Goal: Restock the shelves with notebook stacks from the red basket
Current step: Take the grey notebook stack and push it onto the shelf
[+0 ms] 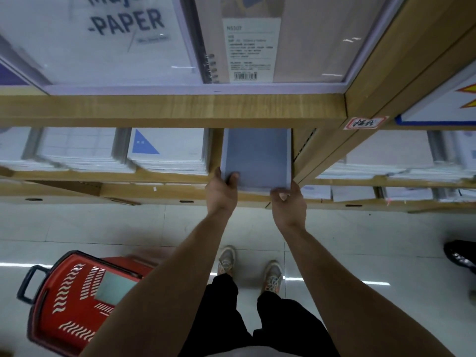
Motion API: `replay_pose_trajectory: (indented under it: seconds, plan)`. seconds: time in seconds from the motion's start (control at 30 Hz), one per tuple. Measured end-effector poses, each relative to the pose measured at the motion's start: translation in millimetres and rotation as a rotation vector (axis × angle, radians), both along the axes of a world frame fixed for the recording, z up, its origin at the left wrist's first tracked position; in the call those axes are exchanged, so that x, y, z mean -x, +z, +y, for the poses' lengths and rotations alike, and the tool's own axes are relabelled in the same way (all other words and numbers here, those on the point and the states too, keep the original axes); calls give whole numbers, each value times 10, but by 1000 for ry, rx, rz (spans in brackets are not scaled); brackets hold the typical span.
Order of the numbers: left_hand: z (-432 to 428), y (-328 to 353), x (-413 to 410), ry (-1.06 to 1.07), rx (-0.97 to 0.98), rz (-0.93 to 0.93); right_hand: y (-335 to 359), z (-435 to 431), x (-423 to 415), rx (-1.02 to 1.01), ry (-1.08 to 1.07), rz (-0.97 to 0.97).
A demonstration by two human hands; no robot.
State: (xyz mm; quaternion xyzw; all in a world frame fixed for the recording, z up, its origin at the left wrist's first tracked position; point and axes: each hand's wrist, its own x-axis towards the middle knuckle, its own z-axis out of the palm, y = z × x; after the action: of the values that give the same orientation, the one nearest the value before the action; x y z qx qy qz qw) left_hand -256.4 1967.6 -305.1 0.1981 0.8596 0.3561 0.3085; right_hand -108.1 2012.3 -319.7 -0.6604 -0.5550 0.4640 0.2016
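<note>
A blue-grey notebook stack [260,155] lies partly inside the lower wooden shelf [164,180], at its right end beside the upright divider. My left hand [222,191] grips the stack's near left corner, thumb on top. My right hand [288,202] grips its near right corner. The red basket [69,302] stands on the floor at the lower left, with a pale green notebook [114,288] showing inside it; my left forearm hides part of the basket.
White notebook stacks [167,153] fill the lower shelf to the left. The upper shelf [170,109] holds large wrapped pads. More stacks [386,161] lie in the bay to the right. A dark shoe [461,253] of another person is at the right edge.
</note>
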Motion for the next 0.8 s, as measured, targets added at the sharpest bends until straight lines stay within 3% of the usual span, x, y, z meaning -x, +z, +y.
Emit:
replay_pose_trajectory:
  seconds: [0.2, 0.57, 0.8]
  plan:
    - [-322, -111, 45, -185, 24, 43, -104, -67, -214, -41, 300, -293]
    - [146, -107, 117, -168, 98, 262, -12, 109, -40, -111, 322, -209]
    - [259, -119, 215, -192, 54, 260, 8, -4, -39, -212, 568, -336]
